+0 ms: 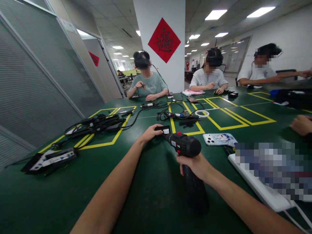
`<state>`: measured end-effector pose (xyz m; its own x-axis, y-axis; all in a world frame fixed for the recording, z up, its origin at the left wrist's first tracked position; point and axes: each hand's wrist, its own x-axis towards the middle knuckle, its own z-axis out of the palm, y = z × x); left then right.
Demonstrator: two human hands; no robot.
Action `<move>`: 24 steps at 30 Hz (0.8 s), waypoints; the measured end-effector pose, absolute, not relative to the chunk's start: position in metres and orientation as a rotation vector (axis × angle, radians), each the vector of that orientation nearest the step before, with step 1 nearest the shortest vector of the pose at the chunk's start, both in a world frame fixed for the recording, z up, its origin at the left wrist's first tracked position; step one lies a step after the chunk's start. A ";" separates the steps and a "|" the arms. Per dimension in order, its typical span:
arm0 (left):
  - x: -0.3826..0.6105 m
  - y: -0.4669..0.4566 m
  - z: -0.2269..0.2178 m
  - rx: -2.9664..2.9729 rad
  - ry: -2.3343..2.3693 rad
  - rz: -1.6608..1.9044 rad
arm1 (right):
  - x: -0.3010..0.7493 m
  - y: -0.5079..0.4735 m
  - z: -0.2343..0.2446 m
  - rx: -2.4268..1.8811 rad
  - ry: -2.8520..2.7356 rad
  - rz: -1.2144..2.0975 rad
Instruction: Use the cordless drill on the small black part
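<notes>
My right hand (195, 164) is closed round the grip of a black cordless drill (186, 145) with red buttons. The drill's front end points away from me, to the left, at a small black box-like part (166, 129) with a white label. My left hand (151, 132) grips that part at its left side, fingers bent over its edge. Whether the drill's tip touches the part is hard to make out. Right of the drill lies a phone in a patterned case (218, 139).
Tangled black cables (97, 125) and a power strip (55, 157) lie on the left. More cables and a white ring (202, 113) are ahead. A white device (263, 187) with a blurred screen is at right. Several people sit round the green table (73, 195).
</notes>
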<state>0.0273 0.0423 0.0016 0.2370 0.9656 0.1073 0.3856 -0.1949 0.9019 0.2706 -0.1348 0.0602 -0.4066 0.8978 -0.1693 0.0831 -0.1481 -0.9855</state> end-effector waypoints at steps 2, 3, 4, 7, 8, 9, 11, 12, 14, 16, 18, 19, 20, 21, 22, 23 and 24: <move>0.028 0.041 0.002 1.709 1.250 0.927 | 0.271 -0.135 0.061 -1.122 -1.478 1.637; 0.028 0.041 0.002 1.704 1.246 0.931 | 0.271 -0.135 0.062 -1.123 -1.474 1.645; 0.028 0.041 0.002 1.703 1.240 0.936 | 0.271 -0.135 0.063 -1.130 -1.468 1.649; 0.028 0.040 0.001 1.699 1.226 0.948 | 0.272 -0.135 0.064 -1.164 -1.455 1.651; 0.028 0.040 0.001 1.698 1.229 0.946 | 0.272 -0.135 0.064 -1.171 -1.451 1.653; 0.028 0.040 0.001 1.698 1.234 0.941 | 0.273 -0.135 0.063 -1.170 -1.444 1.656; 0.028 0.040 0.001 1.701 1.251 0.936 | 0.272 -0.136 0.060 -1.154 -1.427 1.662; 0.028 0.041 0.001 1.707 1.259 0.934 | 0.271 -0.137 0.059 -1.146 -1.420 1.662; 0.028 0.041 0.002 1.718 1.267 0.930 | 0.269 -0.138 0.056 -1.125 -1.419 1.657; 0.028 0.041 0.002 1.722 1.264 0.924 | 0.268 -0.138 0.055 -1.108 -1.427 1.660; 0.028 0.041 0.002 1.717 1.258 0.918 | 0.268 -0.137 0.055 -1.094 -1.427 1.671; 0.028 0.042 0.001 1.712 1.259 0.917 | 0.268 -0.137 0.055 -1.091 -1.422 1.676; 0.028 0.042 0.001 1.709 1.262 0.916 | 0.268 -0.137 0.055 -1.093 -1.415 1.679; 0.028 0.042 0.001 1.708 1.267 0.916 | 0.269 -0.136 0.055 -1.096 -1.410 1.679; 0.028 0.043 0.000 1.711 1.272 0.917 | 0.269 -0.136 0.055 -1.102 -1.406 1.675; 0.028 0.043 0.000 1.718 1.276 0.920 | 0.270 -0.137 0.055 -1.111 -1.406 1.669; 0.028 0.043 0.000 1.728 1.278 0.925 | 0.270 -0.137 0.055 -1.118 -1.414 1.661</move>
